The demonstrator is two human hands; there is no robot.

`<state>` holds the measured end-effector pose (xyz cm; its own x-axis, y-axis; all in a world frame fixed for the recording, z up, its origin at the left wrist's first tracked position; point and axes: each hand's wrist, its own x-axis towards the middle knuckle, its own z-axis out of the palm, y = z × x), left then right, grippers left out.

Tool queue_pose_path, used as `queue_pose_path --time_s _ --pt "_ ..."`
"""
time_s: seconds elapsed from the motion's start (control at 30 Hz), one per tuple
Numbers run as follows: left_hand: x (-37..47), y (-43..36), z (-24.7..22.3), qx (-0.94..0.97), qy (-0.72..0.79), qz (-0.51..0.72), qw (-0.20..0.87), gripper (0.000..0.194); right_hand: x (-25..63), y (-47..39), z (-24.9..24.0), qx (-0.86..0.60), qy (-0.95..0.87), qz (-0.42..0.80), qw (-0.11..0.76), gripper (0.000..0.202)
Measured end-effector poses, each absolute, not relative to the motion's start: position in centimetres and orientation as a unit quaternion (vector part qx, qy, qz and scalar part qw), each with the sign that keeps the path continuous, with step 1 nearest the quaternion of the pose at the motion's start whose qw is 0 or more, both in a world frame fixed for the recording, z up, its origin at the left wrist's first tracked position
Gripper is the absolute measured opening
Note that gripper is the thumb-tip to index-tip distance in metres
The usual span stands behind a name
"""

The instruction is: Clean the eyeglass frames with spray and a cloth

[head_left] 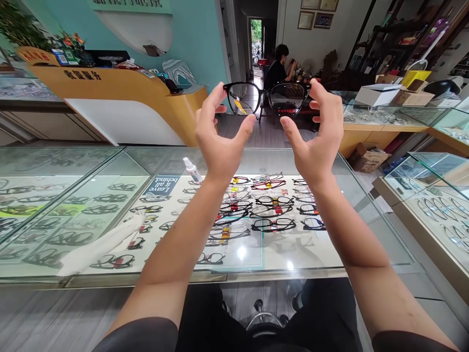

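Note:
Black-framed eyeglasses (264,93) are held up above the glass display case, lenses facing me, with a yellow tag in the left lens and red lettering in the right one. My left hand (223,137) grips the frame's left end between thumb and fingers. At the right end, my right hand (318,132) holds the frame the same way. Below, a white spray bottle (192,170) stands on the glass top, and a white cloth (102,244) lies at its left part. Rows of eyeglasses (273,224) show through the glass.
The glass case (234,276) spans the space before me. Behind it is an orange and white counter (135,83). A person (278,68) sits in the background. White box (377,94) and cardboard boxes stand on the right-hand case; another glass case (432,205) is at the right.

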<state>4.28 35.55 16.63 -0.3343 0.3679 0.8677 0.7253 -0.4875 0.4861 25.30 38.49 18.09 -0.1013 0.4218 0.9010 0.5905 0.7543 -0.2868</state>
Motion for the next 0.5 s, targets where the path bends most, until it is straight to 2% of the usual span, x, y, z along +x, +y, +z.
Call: queue_pose_path --time_s 0.5 --pt "5.2 34.5 17.2 -0.538 -0.492 -0.666 0.156 0.083 25.2 39.6 17.6 -0.331 -0.753 -0.011 0.568 0.067"
